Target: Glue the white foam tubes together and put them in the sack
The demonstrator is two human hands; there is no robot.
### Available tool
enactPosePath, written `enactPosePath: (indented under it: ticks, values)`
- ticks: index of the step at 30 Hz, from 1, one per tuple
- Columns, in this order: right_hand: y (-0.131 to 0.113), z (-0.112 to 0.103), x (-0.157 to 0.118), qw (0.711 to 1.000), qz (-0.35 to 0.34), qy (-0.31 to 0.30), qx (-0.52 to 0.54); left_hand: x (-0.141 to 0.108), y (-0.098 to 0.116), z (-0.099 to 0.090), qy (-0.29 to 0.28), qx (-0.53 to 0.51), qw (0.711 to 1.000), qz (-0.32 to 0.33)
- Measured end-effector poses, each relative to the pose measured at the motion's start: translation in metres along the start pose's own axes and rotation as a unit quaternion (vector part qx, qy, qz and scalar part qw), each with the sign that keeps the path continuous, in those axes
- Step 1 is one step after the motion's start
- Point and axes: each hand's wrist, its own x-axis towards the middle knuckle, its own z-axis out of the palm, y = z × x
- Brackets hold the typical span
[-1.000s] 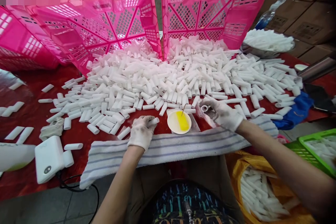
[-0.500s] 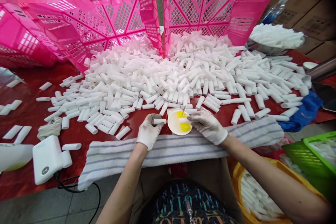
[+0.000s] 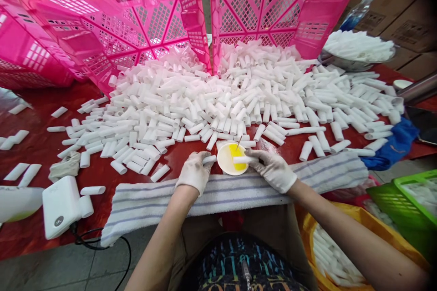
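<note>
Both my hands wear white gloves. My left hand (image 3: 194,173) grips a short white plastic tube (image 3: 209,159) just left of a small white dish (image 3: 228,165) of yellow liquid (image 3: 238,156). My right hand (image 3: 273,169) pinches another white tube (image 3: 243,160) and holds its end over the yellow liquid. A thin stick (image 3: 239,142) leans in the dish. A big heap of white tubes (image 3: 218,100) covers the red table (image 3: 37,154) beyond the dish. My wrists rest on a striped towel (image 3: 225,193).
Two pink crates (image 3: 136,22) lie tipped on their sides behind the heap. A white device with a cord (image 3: 63,207) sits at the left front. A metal bowl of tubes (image 3: 358,52) stands back right; a blue cloth (image 3: 392,148), green basket (image 3: 406,200) and yellow bag of tubes (image 3: 337,254) lie right.
My right hand came in from the right with a tube and brought its end over the yellow dish. My left hand lifted its tube toward the dish's left rim.
</note>
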Motion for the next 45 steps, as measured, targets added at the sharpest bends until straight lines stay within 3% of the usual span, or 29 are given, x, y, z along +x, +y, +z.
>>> enactPosePath:
  ticks: [3, 10, 15, 17, 21, 26, 30, 33, 35, 36, 38, 40, 42, 45]
  values:
    - [0.005, 0.002, -0.003, 0.999, -0.054, 0.008, 0.002, -0.001, 0.000, 0.000, 0.013, -0.049, 0.999, -0.018]
    - [-0.017, 0.004, 0.002, 1.000, -0.025, 0.013, -0.013, -0.006, 0.004, -0.004, -0.012, -0.198, 0.977, -0.078]
    - [-0.041, -0.009, 0.003, 0.992, 0.052, -0.020, -0.116, -0.010, 0.007, 0.000, -0.022, -0.303, 0.949, -0.084]
    - [-0.045, -0.016, -0.004, 0.992, 0.041, 0.013, -0.115, -0.013, 0.006, 0.005, -0.013, -0.352, 0.934, -0.065]
    - [-0.053, -0.016, -0.017, 0.987, 0.068, 0.144, 0.018, -0.018, 0.015, 0.015, -0.022, -0.399, 0.916, -0.022]
    - [-0.068, -0.011, -0.015, 0.963, 0.227, 0.055, 0.132, -0.030, 0.034, 0.019, -0.045, -0.416, 0.908, 0.030]
    - [-0.074, -0.013, -0.013, 0.958, 0.260, 0.016, 0.123, -0.040, 0.040, 0.012, -0.060, -0.377, 0.922, 0.064]
    - [-0.081, -0.014, -0.021, 0.980, 0.185, 0.030, 0.060, -0.046, 0.045, 0.006, -0.108, -0.310, 0.941, 0.082]
    - [-0.090, -0.014, -0.029, 0.997, 0.050, 0.011, -0.063, -0.049, 0.051, 0.007, -0.126, -0.257, 0.956, 0.063]
    - [-0.095, -0.013, -0.033, 0.988, -0.035, -0.004, -0.149, -0.050, 0.055, 0.010, -0.136, -0.240, 0.960, 0.045]
    - [-0.103, -0.010, -0.040, 0.935, -0.179, -0.008, -0.307, -0.054, 0.066, 0.018, -0.149, -0.221, 0.964, 0.008]
    - [-0.108, -0.006, -0.044, 0.902, -0.225, 0.046, -0.366, -0.060, 0.080, 0.029, -0.141, -0.200, 0.970, -0.013]
    - [-0.108, -0.003, -0.048, 0.926, -0.158, 0.113, -0.323, -0.069, 0.097, 0.039, -0.091, -0.167, 0.982, -0.017]
    - [-0.103, -0.018, -0.058, 0.970, 0.031, 0.154, -0.187, -0.082, 0.118, 0.048, -0.058, -0.146, 0.987, 0.033]
